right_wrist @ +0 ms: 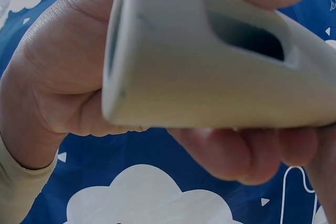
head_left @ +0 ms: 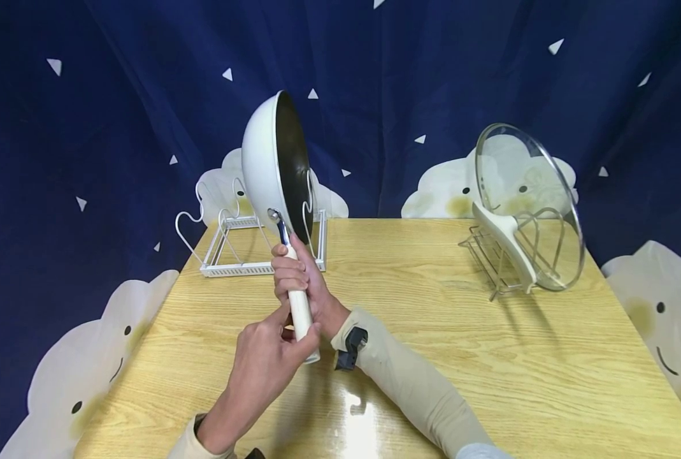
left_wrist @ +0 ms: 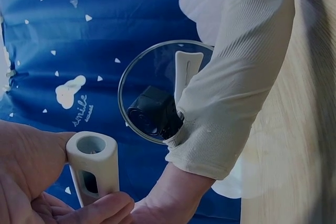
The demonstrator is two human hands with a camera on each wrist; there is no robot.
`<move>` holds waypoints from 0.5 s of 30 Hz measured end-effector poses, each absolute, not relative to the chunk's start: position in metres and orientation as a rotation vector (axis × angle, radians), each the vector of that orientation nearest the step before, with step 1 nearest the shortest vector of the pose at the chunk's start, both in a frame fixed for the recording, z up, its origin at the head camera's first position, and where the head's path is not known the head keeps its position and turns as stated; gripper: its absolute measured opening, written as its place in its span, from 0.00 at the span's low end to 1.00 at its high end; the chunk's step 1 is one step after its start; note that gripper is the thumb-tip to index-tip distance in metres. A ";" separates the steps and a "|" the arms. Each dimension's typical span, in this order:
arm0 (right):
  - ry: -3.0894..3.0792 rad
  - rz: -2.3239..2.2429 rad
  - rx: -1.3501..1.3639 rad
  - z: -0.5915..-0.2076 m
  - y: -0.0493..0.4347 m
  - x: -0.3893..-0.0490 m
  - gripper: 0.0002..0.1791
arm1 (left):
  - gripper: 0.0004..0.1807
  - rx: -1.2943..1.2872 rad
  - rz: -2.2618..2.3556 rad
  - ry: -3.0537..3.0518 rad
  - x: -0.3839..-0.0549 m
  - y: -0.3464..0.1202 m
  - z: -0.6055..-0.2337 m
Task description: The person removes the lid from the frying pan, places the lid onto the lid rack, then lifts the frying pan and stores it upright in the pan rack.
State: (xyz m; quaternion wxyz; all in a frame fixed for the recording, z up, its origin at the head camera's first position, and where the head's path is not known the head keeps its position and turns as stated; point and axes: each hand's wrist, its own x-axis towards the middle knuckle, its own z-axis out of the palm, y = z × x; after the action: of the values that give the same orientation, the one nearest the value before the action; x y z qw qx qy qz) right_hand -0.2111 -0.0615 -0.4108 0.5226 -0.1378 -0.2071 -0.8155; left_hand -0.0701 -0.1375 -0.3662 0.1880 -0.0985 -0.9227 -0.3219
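A white wok (head_left: 260, 153) with a dark inside is held on edge, its handle pointing down toward me. My right hand (head_left: 300, 277) grips the upper part of the cream handle (head_left: 300, 312), close below the metal joint. Lower down, my left hand (head_left: 265, 357) pinches the handle near its end between thumb and fingers. In the left wrist view the hollow handle end (left_wrist: 94, 148) shows between them. One wire loop of the white rack (head_left: 237, 270) crosses in front of the wok's dark side.
On the right of the wooden table (head_left: 397, 268), a glass lid (head_left: 578, 255) with a white handle (head_left: 509, 236) leans upright in a metal wire stand (head_left: 492, 274). A dark blue curtain (head_left: 374, 115) with clouds hangs behind. A black camera (head_left: 348, 354) is strapped to the right wrist.
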 end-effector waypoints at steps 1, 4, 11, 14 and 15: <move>-0.496 -1.955 -0.326 -0.412 -0.062 -0.211 0.25 | 0.09 -0.274 -0.908 -2.598 -0.070 -0.138 -0.366; -0.493 -1.961 -0.317 -0.413 -0.062 -0.211 0.25 | 0.10 -0.267 -0.915 -2.602 -0.070 -0.138 -0.367; -0.510 -1.961 -0.295 -0.417 -0.061 -0.211 0.25 | 0.09 -0.270 -0.925 -2.604 -0.072 -0.137 -0.370; -0.516 -1.959 -0.284 -0.418 -0.061 -0.211 0.25 | 0.09 -0.263 -0.928 -2.612 -0.072 -0.137 -0.372; -0.516 -1.958 -0.283 -0.419 -0.061 -0.211 0.25 | 0.10 -0.260 -0.930 -2.613 -0.071 -0.137 -0.372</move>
State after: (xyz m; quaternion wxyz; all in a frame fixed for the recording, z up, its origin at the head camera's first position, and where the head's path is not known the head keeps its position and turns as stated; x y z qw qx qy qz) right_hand -0.2110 -0.0608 -0.4187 0.5214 -0.1179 -0.2156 -0.8172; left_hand -0.0715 -0.1367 -0.3723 0.1770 -0.0919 -0.9232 -0.3286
